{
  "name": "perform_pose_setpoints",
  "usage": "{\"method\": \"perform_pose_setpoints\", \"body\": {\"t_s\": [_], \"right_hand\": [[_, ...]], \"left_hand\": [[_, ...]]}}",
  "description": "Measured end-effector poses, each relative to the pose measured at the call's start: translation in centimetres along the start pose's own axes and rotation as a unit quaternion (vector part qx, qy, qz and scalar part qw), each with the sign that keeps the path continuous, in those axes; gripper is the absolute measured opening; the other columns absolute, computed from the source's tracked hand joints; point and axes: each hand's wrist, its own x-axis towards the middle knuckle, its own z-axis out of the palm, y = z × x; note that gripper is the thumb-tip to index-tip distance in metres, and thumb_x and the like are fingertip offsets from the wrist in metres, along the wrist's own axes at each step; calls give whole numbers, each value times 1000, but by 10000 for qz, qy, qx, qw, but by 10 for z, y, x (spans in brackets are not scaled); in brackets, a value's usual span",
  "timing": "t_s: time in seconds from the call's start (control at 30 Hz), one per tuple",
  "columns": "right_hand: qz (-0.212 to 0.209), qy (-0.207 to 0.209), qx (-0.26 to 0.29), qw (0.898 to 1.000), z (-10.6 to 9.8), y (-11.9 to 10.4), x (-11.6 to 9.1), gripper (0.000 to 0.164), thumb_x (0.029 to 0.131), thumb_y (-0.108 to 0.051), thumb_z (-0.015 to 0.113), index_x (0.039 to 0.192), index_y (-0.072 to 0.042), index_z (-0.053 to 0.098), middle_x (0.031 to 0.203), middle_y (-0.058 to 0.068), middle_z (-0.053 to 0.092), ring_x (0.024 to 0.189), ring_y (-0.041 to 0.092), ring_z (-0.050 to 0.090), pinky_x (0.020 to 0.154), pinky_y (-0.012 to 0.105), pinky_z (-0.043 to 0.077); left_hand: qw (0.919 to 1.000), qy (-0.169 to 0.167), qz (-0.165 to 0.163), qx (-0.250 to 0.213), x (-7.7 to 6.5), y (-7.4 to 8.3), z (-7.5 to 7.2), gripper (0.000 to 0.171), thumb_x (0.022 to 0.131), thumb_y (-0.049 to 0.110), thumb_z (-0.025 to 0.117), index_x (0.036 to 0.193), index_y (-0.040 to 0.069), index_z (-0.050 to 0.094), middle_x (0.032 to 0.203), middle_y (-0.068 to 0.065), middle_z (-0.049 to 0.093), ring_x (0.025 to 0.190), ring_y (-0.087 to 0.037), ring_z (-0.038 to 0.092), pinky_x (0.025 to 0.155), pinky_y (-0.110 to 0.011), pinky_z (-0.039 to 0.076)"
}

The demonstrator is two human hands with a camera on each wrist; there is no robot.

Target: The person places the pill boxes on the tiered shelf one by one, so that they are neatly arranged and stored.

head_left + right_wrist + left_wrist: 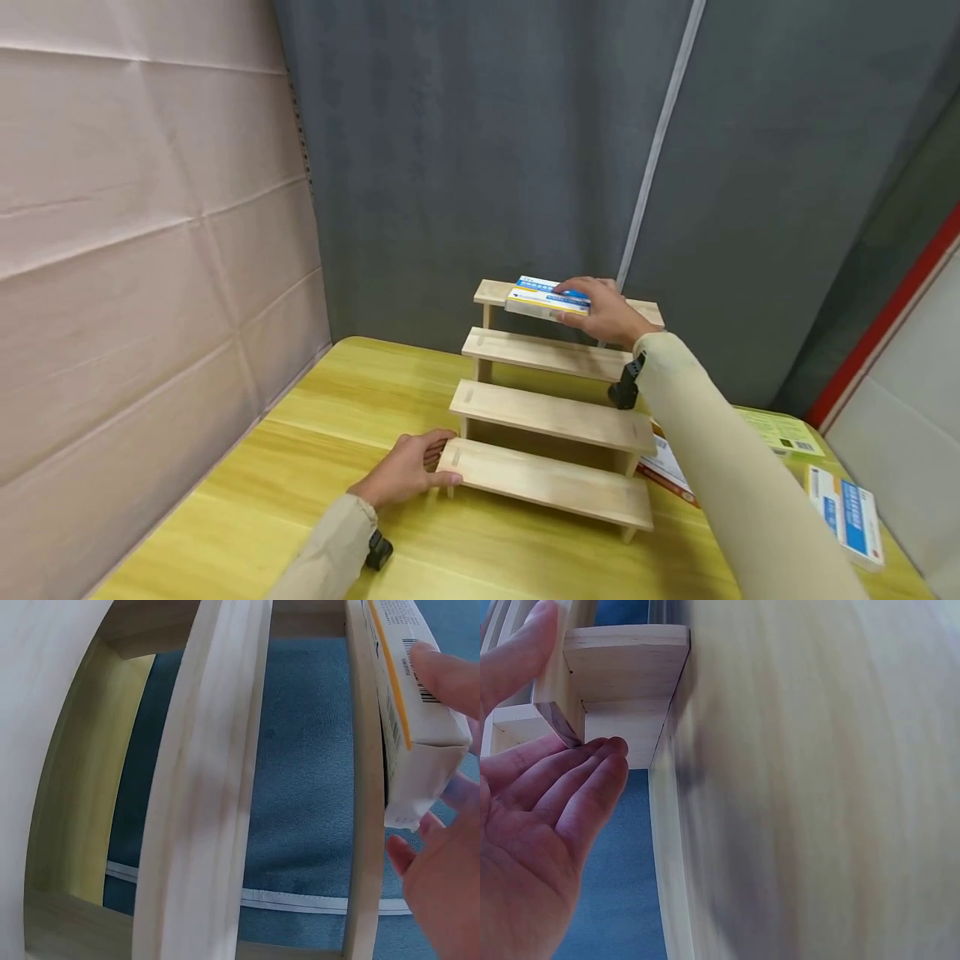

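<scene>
A wooden four-step display rack (551,412) stands on the table. My right hand (600,310) grips a white, blue and yellow medicine box (536,293) at its right end, right at the top step. In the right wrist view the thumb lies over the barcode side of the medicine box (416,697), whose long side runs along the top board. My left hand (408,468) holds the left end of the lowest step, thumb at the front edge and fingers at the back. In the left wrist view, fingertips (615,746) touch the board's corner.
Right of the rack, partly behind my right sleeve, lie a red-and-white box (667,468) and a yellow-green box (783,432). Another blue-and-white medicine box (847,512) lies by the table's right edge. A grey curtain (465,167) hangs behind, a pale cloth wall (150,250) at left.
</scene>
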Motion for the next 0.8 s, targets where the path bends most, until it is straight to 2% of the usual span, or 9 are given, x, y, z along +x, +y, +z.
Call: {"method": "perform_pose_setpoints", "body": {"t_s": [0.2,0.3,0.4,0.6,0.8], "right_hand": [[-109,-35,-219,9997,0,-4,6,52,102,-29,59,150,-15,48,165,22,26,152,48,18,123,71,19],[-79,114,-191,9997,3,-5,8,48,102,-26,59,149,-15,51,166,21,23,153,47,17,125,69,17],[-118,472,-130,9987,10,-6,9,43,101,-20,61,144,-14,57,163,20,32,153,45,22,126,67,17],[-261,1317,20,9909,24,-9,10,34,98,-14,65,132,-11,67,145,17,58,143,40,43,124,61,31],[-218,1665,84,9858,29,-19,10,30,97,-14,67,126,-9,71,138,19,63,138,43,46,122,61,32]], "left_hand": [[10000,45,-26,-1,0,2,-2,81,85,38,79,146,-2,47,148,-23,52,137,-38,53,113,-46,50],[10000,48,-15,-22,1,2,-2,81,85,39,79,146,-2,47,149,-23,52,137,-38,53,113,-46,50],[10000,38,2,5,1,0,-1,81,85,41,79,146,-1,47,149,-23,52,136,-38,54,112,-46,51],[10000,21,15,-23,-1,-1,2,81,84,41,79,146,-1,48,148,-22,53,136,-39,54,112,-46,51],[10000,5,4,-13,0,3,2,81,85,40,79,147,-1,46,149,-23,51,136,-39,54,112,-46,50]]}}
